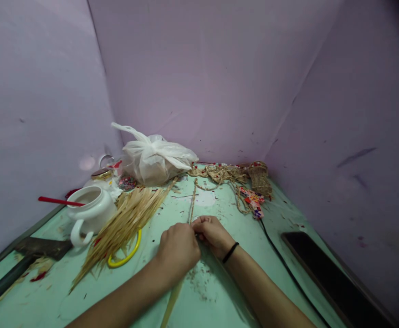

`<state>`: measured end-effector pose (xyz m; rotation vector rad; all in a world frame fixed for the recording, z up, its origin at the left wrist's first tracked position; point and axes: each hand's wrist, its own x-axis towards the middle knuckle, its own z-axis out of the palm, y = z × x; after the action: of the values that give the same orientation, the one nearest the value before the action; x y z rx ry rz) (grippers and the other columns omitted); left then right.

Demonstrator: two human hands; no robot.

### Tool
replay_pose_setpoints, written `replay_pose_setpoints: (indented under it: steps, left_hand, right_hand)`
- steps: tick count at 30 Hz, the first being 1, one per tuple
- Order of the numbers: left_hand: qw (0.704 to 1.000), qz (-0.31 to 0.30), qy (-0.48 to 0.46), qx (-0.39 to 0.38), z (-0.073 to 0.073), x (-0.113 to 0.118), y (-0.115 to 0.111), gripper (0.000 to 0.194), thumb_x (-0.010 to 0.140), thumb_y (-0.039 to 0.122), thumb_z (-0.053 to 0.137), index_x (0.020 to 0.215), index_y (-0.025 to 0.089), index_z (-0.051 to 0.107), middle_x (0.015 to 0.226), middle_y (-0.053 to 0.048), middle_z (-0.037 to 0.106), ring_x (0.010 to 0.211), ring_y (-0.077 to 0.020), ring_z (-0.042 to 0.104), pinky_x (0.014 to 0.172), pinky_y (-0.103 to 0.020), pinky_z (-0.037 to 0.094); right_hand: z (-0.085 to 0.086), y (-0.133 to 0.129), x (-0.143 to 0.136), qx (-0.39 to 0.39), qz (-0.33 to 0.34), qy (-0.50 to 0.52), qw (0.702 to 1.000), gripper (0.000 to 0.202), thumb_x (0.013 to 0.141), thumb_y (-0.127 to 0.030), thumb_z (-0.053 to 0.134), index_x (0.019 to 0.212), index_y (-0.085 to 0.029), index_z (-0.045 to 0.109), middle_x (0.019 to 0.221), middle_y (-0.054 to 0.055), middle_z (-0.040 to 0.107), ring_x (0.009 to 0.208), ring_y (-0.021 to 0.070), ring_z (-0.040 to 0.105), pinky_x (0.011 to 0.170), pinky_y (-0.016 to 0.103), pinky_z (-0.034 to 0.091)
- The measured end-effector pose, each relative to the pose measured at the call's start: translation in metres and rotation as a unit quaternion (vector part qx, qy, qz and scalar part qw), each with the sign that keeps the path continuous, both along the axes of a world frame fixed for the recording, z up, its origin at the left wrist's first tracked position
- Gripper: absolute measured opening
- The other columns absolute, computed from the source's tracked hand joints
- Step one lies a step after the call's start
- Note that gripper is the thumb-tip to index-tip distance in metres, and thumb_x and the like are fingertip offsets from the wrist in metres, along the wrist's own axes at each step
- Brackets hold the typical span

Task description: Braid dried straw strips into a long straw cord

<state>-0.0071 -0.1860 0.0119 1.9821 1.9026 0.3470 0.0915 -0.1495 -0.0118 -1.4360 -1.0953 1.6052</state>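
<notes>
A thin twisted straw cord (193, 200) runs away from my hands along the middle of the pale green table. My left hand (179, 248) is closed in a fist over its near end, back of the hand up. My right hand (213, 234), with a black band at the wrist, pinches the cord just beside the left one. A flat straw strip (172, 303) comes out below my left hand towards the near edge. The exact grip between the fingertips is partly hidden.
Left are a bundle of straw strips (131, 214), a yellow ring (127, 259), a white pot (92, 214) with a red stick, and a hammer (45, 247). A white plastic bag (155, 159) stands behind. Right lie braided straw pieces (259, 177), a patterned corded tool (253, 200) and a long black object (332, 278).
</notes>
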Motion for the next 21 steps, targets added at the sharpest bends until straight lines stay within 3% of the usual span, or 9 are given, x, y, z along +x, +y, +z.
replay_pose_setpoints:
  steps: [4,6,8,10,12,14,18,21]
  left_hand:
    - [0.999,-0.032,-0.040,-0.001,0.004,-0.006,0.005,0.013,0.063,0.023,0.052,0.056,0.014,0.060,0.056,-0.008,0.055,0.059,-0.0180,0.052,0.055,-0.024,0.030]
    - [0.993,-0.035,-0.105,-0.039,0.010,-0.017,0.017,0.022,0.062,0.030,0.056,0.047,0.014,0.054,0.042,-0.002,0.046,0.047,-0.0128,0.046,0.048,-0.022,0.027]
    - [0.981,0.031,-0.186,-0.047,0.016,-0.027,0.030,0.026,0.067,0.033,0.050,0.051,0.013,0.055,0.038,0.002,0.042,0.037,-0.0090,0.040,0.043,-0.021,0.025]
    - [0.948,0.080,-0.282,-0.122,0.018,-0.030,0.037,0.017,0.066,0.026,0.049,0.060,0.013,0.056,0.042,0.002,0.048,0.031,-0.0072,0.037,0.038,-0.020,0.023]
    - [0.907,0.072,-0.356,-0.214,0.013,-0.028,0.039,0.011,0.061,0.019,0.049,0.062,0.011,0.056,0.048,0.000,0.053,0.031,-0.0070,0.038,0.034,-0.019,0.022]
    - [0.884,0.052,-0.384,-0.259,0.005,-0.025,0.038,0.010,0.057,0.016,0.049,0.058,0.010,0.056,0.047,-0.001,0.053,0.031,-0.0072,0.040,0.032,-0.019,0.023]
    - [0.893,0.069,-0.370,-0.248,-0.009,-0.025,0.040,0.011,0.055,0.017,0.050,0.055,0.010,0.057,0.036,0.004,0.041,0.027,-0.0053,0.032,0.030,-0.018,0.017]
    - [0.888,0.046,-0.394,-0.234,-0.013,-0.026,0.043,0.011,0.055,0.020,0.051,0.053,0.011,0.056,0.035,0.005,0.038,0.025,-0.0039,0.025,0.029,-0.019,0.012]
  right_hand:
    - [0.001,0.001,0.002,-0.013,0.029,0.023,0.999,0.005,0.051,-0.009,0.046,0.048,-0.013,0.047,0.033,-0.008,0.033,0.032,0.0027,0.024,0.036,0.019,0.012]
    - [0.002,0.002,0.004,-0.021,0.046,0.035,0.998,0.004,0.053,-0.011,0.049,0.049,-0.013,0.048,0.033,-0.007,0.034,0.031,0.0023,0.024,0.036,0.019,0.011]
    - [0.003,0.002,0.006,-0.023,0.063,0.044,0.997,0.006,0.055,-0.015,0.051,0.051,-0.013,0.049,0.033,-0.008,0.033,0.031,0.0021,0.021,0.036,0.020,0.010]
    - [0.003,0.002,0.009,-0.018,0.080,0.059,0.995,0.007,0.056,-0.018,0.053,0.052,-0.013,0.049,0.033,-0.008,0.033,0.031,0.0019,0.020,0.037,0.020,0.009]
    - [0.003,0.002,0.010,-0.012,0.089,0.079,0.993,0.007,0.054,-0.018,0.054,0.054,-0.013,0.049,0.037,-0.007,0.041,0.032,0.0022,0.025,0.037,0.019,0.011]
    - [0.002,0.003,0.011,-0.008,0.099,0.083,0.992,0.007,0.052,-0.016,0.054,0.057,-0.013,0.050,0.043,-0.004,0.049,0.034,0.0027,0.030,0.038,0.019,0.013]
    - [0.000,0.006,0.012,0.045,0.109,0.025,0.993,0.008,0.051,-0.013,0.055,0.058,-0.013,0.051,0.046,-0.003,0.053,0.036,0.0029,0.032,0.038,0.018,0.017]
    - [-0.002,0.009,0.012,0.081,0.105,-0.008,0.991,0.008,0.052,-0.010,0.055,0.056,-0.013,0.049,0.046,-0.003,0.054,0.041,0.0044,0.040,0.043,0.017,0.026]
